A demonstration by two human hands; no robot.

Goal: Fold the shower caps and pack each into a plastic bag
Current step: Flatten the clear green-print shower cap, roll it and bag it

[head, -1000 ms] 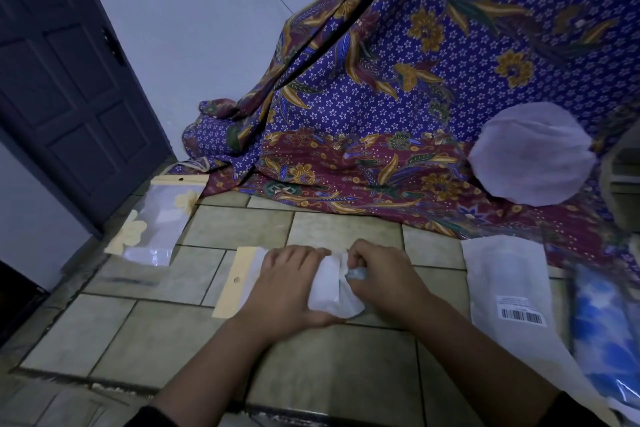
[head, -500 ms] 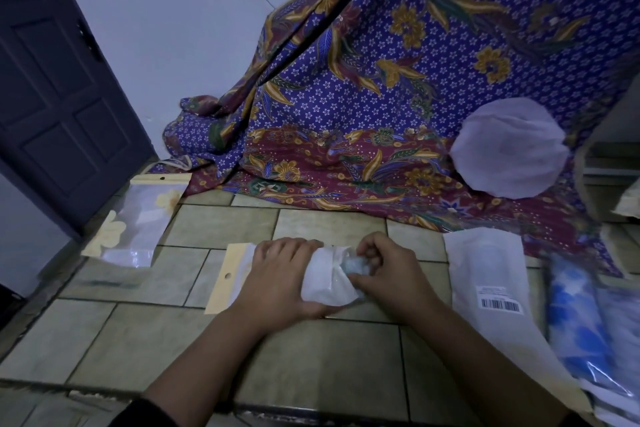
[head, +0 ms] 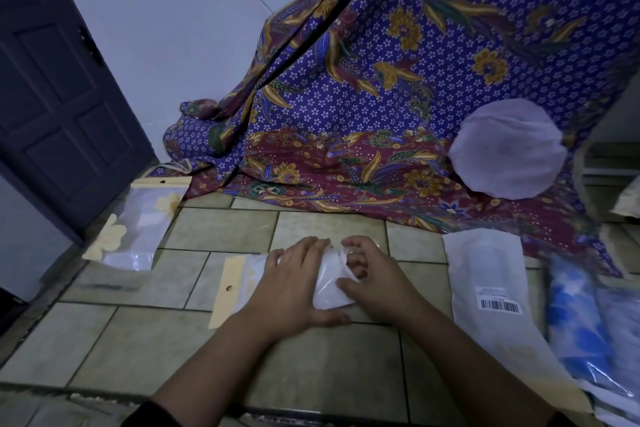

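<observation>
Shower cap [head: 330,291], folded white, is on the tiled floor [head: 221,232] right in front of me, mostly inside the plastic bag [head: 242,274], whose cream header points left. My left hand [head: 287,284] lies flat, fingers straight, pressing the bag down. My right hand [head: 379,282] has its fingers curled, pinching the cap's end at the bag's mouth.

I'd feed it in slowly and press the air out toward the mouth so nothing bunches.

Around: packed bag [head: 135,229] far left, unfolded cap [head: 507,149] on the batik cloth [head: 346,97], white mailer [head: 485,270] and blue packets [head: 581,322] on the right. The mailer's near my right arm and could get nudged.
</observation>
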